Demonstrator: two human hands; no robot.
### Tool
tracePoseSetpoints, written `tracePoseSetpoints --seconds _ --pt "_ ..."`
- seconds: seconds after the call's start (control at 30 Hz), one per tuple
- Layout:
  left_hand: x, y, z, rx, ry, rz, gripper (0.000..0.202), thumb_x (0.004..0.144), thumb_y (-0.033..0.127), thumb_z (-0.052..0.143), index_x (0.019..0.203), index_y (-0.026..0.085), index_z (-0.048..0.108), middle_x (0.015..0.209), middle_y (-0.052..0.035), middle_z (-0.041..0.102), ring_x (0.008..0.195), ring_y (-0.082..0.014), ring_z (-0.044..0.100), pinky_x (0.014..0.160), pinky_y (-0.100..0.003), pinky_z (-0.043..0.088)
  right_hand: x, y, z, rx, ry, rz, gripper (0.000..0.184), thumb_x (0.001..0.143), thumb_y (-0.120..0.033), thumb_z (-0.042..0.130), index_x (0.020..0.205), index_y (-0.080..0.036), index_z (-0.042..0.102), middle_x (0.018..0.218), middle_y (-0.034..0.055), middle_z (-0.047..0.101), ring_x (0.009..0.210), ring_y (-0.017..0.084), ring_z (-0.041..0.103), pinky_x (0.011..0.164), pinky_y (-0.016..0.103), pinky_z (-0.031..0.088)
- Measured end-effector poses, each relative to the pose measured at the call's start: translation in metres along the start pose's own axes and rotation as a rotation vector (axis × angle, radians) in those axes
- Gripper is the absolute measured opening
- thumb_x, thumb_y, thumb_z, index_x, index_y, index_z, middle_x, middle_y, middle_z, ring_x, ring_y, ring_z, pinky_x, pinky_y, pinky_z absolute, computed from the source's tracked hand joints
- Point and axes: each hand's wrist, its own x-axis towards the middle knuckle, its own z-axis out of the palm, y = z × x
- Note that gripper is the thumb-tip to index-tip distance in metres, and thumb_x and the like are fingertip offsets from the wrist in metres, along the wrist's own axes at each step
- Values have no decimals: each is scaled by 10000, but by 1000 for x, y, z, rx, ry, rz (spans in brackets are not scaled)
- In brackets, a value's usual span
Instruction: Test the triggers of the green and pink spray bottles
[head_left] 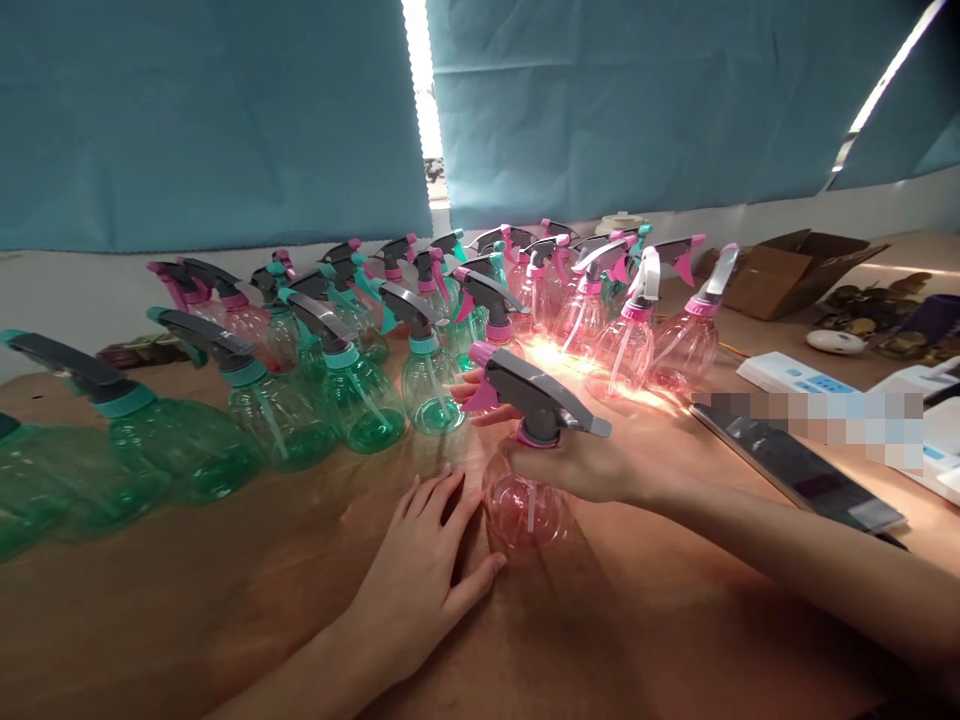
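A pink spray bottle (525, 505) with a grey and pink trigger head (536, 395) stands on the wooden table (225, 600) in front of me. My right hand (577, 460) is wrapped round its neck just under the head. My left hand (416, 570) lies flat on the table with its fingers spread, the thumb close to the bottle's base. Behind stand several green spray bottles (360, 395) on the left and several pink spray bottles (626, 340) on the right, all upright.
An open cardboard box (787, 270) sits at the back right. A dark flat panel (795, 465) and white devices (795, 375) lie to the right. Blue curtains (210, 120) hang behind the table.
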Motion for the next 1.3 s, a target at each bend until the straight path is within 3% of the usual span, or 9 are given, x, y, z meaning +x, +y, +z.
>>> tracePoseSetpoints --seconds 0.17,0.33,0.6,0.77,0.93,1.1,1.3 --pt "-1 -1 2 -7 3 -1 443 917 425 553 1304 216 494 1396 -133 498 1287 -345 444 1067 -583 356 -1 1 -1 40 -51 14 591 723 -149 522 1293 -300 563 1108 40 697 1004 256 680 837 407 560" --pt "-1 -1 2 -14 -2 -5 445 915 419 554 1308 221 489 1401 -134 494 1289 -340 444 1072 -582 347 0 0 0 64 -12 -3 618 688 -123 517 1277 -300 570 1135 32 690 1011 239 672 848 402 568" --pt "1 1 0 -19 -13 -10 450 909 422 561 1297 205 495 1403 -131 499 1292 -344 442 1079 -586 344 -1 0 0 63 3 -3 585 694 -145 519 1255 -297 583 1076 24 710 784 194 699 802 397 580" --pt "1 3 -2 -20 -22 -14 440 909 421 570 1286 203 504 1411 -138 488 1309 -343 424 1072 -572 354 -2 0 -1 86 -54 40 574 721 -141 508 1267 -307 579 1008 17 730 920 223 700 772 341 579" --pt "0 3 -1 -23 -6 -13 427 901 412 578 1274 214 516 1410 -128 493 1303 -348 434 1062 -571 369 -3 1 0 68 -37 57 599 707 -161 530 1288 -305 553 1144 25 701 902 235 700 796 385 585" --pt "1 3 -2 -27 -26 -18 406 899 412 585 1244 205 531 1422 -133 482 1311 -345 423 1061 -578 369 -4 2 0 124 -78 71 609 759 -153 543 1344 -311 485 1283 26 627 930 208 684 830 356 568" --pt "4 8 -10 -32 -81 -42 374 891 397 602 1200 190 560 1419 -153 487 1303 -357 437 1060 -588 370 -3 1 -1 119 -92 105 577 695 -143 517 1249 -295 572 1152 15 682 902 222 678 780 359 568"
